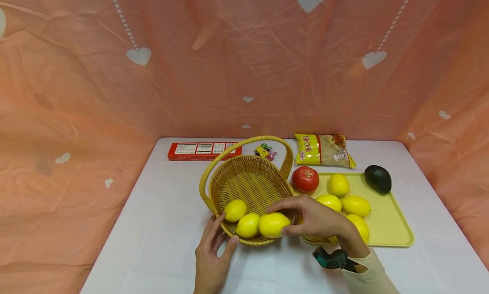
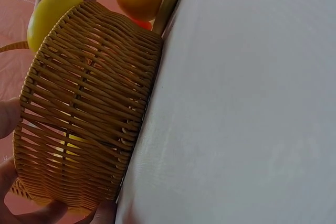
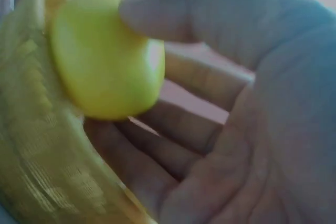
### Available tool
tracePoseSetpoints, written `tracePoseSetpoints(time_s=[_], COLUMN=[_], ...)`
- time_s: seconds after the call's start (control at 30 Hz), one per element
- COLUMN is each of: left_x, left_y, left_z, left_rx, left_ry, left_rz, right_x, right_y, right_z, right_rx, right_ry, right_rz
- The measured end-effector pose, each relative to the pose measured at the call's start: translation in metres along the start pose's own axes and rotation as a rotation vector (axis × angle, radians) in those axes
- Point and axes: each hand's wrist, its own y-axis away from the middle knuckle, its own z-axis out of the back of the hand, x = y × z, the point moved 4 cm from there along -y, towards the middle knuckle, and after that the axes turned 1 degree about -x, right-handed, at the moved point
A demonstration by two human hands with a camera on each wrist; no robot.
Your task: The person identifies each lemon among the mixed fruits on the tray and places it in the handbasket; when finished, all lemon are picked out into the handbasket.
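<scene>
**A right hand [image 1: 315, 217] holds a lemon [image 1: 273, 224] above a wicker basket [image 1: 244, 183].**

Nearest, midway between the side edges of a white tabletop [image 1: 153, 230], a person's left hand [image 1: 211, 260] holds the basket, thumb at the near rim, fingers curved around the outer wall. The right hand pinches its lemon between thumb and fingers over the near right rim; whether fruit and rim touch is unclear. The step in hand appears to be loading the basket. The next move would call for lowering this lemon beside the two lemons [image 1: 248, 225] lying along the near wall, then loosening the fingers.

The fruit is smooth, bright yellow and oval. The basket is round, woven from golden-brown strands, with a tall arched handle [image 1: 263, 138].

Toward the tabletop's right edge lies a flat, pale yellow tray [image 1: 391, 226] with rounded corners. It holds four more lemons [image 1: 356, 206]; a shiny red fruit [image 1: 305, 179] sits at its far left corner and a dark green avocado [image 1: 377, 179] at its far right.

Along the tabletop's far edge, left to right: a long red box [image 1: 205, 151], small wrapped candies [image 1: 263, 151] and a glossy plastic food bag [image 1: 324, 150]. Beyond hangs a creased pink drape [image 1: 229, 73] with white hearts.
</scene>
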Motion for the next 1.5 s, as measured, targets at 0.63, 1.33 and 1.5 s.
tracePoseSetpoints(time_s=[0.63,1.33,1.5], left_x=[0.000,0.000,0.000], left_y=[0.000,0.000,0.000], left_z=[0.000,0.000,0.000], left_rx=[0.019,0.008,0.008], left_ry=[0.011,-0.001,-0.008], left_rz=[0.003,-0.008,0.000], right_x=[0.001,-0.062,-0.079], right_y=[0.005,0.148,0.164], right_z=[0.005,0.121,0.122], right_rx=[-0.176,-0.538,-0.475], right_ry=[-0.003,-0.107,-0.093], right_rz=[-0.028,-0.155,-0.257])
